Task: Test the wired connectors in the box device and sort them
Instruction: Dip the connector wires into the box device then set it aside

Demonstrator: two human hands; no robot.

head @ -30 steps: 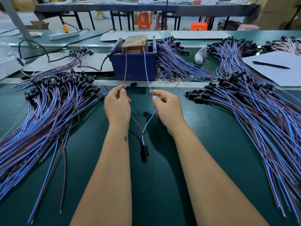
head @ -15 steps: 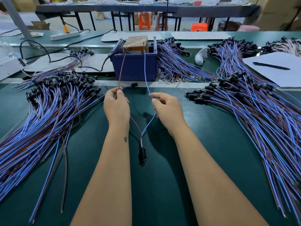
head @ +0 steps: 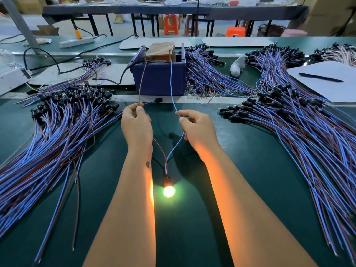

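Head view: the testing step is in hand. The left hand (head: 137, 123) has its grip pinched on the brown wire (head: 142, 81), the right hand (head: 196, 125) on the blue wire (head: 172, 83). Both leads run up to the far blue box device (head: 159, 74), and the connector (head: 167, 180) hanging low between the forearms glows bright, so by my judgement this piece passes.

The next move likely calls for drawing both ends off the box contacts and laying the piece on one of the piles: the left pile (head: 57, 120) or the right pile (head: 289, 120). Which pile holds tested pieces I cannot tell.

The green table (head: 183, 237) offers open room in the near middle between the piles. A pale rail (head: 202, 98) crosses just near of the box, and loose wire ends fan toward the near edge on both sides, easy to snag.
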